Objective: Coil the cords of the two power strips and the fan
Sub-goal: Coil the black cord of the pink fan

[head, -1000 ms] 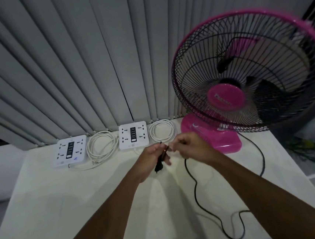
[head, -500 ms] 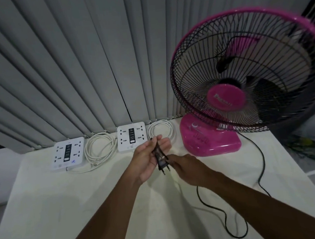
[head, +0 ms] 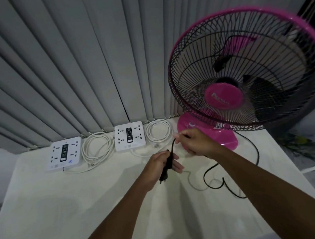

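Your left hand (head: 157, 167) has its grip closed round the plug end of the fan's black cord (head: 213, 186), and the plug (head: 163, 177) hangs below the palm. Your right hand (head: 193, 142) pinches the same cord just above, apparently between thumb and fingertip, though the dim view makes that hard to confirm. The rest of the cord lies slack on the bench (head: 65, 215), looping rightward and back behind the fan (head: 223, 95).

To start the coil well, hold the left grip firm as the anchor. Draw even loops with the right hand and lay each one into the left palm without twisting.

Watch the slack: it curls near the bench's right edge and could snag on the fan's pink base. The left power strip (head: 63, 153) and right power strip (head: 129, 136) sit at the back, their white cords (head: 97, 148) already coiled just beside them, apart from your hands.
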`<state>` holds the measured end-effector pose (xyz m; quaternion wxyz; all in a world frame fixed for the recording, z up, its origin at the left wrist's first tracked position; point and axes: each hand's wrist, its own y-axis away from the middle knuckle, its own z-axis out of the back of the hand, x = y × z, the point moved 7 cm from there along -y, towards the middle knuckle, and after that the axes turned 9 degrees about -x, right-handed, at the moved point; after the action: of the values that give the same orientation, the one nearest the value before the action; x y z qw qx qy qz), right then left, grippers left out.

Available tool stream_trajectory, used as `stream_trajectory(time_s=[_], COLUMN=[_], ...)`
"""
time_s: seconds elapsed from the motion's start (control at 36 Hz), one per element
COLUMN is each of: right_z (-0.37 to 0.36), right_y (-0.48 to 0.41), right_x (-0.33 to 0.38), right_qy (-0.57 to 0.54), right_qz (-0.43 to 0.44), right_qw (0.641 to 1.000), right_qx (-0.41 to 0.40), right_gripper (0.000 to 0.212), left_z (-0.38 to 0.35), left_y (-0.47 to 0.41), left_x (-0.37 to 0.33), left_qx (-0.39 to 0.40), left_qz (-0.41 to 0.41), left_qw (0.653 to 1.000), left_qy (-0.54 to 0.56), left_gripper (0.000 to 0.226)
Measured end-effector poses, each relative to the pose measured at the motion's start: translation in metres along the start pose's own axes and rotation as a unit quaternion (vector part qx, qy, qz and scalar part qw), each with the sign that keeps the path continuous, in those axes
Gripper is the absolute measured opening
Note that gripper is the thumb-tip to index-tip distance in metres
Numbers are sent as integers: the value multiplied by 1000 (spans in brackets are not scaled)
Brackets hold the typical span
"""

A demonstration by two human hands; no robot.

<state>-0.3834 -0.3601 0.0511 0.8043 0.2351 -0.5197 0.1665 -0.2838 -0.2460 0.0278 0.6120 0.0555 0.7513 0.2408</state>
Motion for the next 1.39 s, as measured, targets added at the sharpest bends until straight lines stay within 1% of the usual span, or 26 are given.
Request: stream_trajectory(time_s=[0.08,0.14,0.17,0.19,0.25,0.31,0.36,0.42,0.47,0.5,0.56,0.58,0.64,0.69,0.72,0.75,0.81,0.92,1.0,1.06,1.08,1.14,1.22,1.28,1.33,1.39], right_z=[-2,-9,-13,-19,-29,-38,-44,-48,-46,-44,-38,-34,-26,-17,-12,-6,3,8,10,5,-1,-12,-22,-26,-30,-31], right_y=[-2,2,6,12,27,41,50,56,58,58,55,54,49,41,37,32,24,7,0,2,4,11,23,33,43,49], right_x=[-25,-40,-44,-44,-40,-42,-45,-40,-28,-22,-12,-7,0,3,4,6,14,6,-18,-32,-37,-45,-53,-54,-50,-46], right_qy=[42,72,90,111,185,265,328,333,300,286,251,228,168,80,34,2,-2,57,129,168,196,276,370,393,396,378], right_qz=[20,29,49,93,194,235,264,291,313,322,317,303,253,184,150,124,110,95,75,83,104,155,210,241,263,263], right_qw=[999,997,994,989,962,934,906,896,901,903,914,925,953,980,988,992,994,994,989,982,974,947,904,886,878,885], right_qx=[-16,-17,-19,-23,-38,-41,-45,-31,-9,2,8,7,10,11,6,-1,-3,10,12,29,41,50,47,48,53,65], right_gripper=[29,24,22,19,17,35,47,46,32,28,34,36,31,27,28,30,32,30,28,24,22,18,29,35,37,36], left_z=[-3,2,6,9,13,17,21,25,28,28,26,24,20,17,16,14,8,-5,-9,-6,-3,3,15,18,19,18], left_y=[6,5,3,1,-4,-8,-11,-15,-17,-18,-18,-18,-17,-17,-17,-16,-10,2,4,2,1,-4,-11,-16,-20,-23], left_x=[3,5,6,6,4,-1,-7,-12,-12,-10,-8,-8,-6,-5,-3,0,5,11,8,4,3,0,-8,-13,-16,-17], left_qx=[43,37,27,18,7,0,-5,-9,-21,-25,-32,-40,-61,-77,-75,-67,-43,37,65,57,49,18,-30,-46,-48,-43], left_qz=[21,36,42,45,44,38,24,6,-4,-6,-15,-20,-28,-42,-42,-33,0,42,42,37,38,41,33,23,8,-7], left_qw=[999,996,993,988,974,959,944,939,948,955,974,984,996,995,993,993,998,998,995,993,991,984,965,949,937,948], left_qy=[15,72,108,146,222,281,328,344,317,296,225,174,58,-49,-84,-94,-50,10,65,98,116,173,260,311,346,314], left_gripper=[31,29,29,29,30,31,30,30,30,30,26,23,21,21,21,22,27,47,39,34,32,30,28,26,26,27])
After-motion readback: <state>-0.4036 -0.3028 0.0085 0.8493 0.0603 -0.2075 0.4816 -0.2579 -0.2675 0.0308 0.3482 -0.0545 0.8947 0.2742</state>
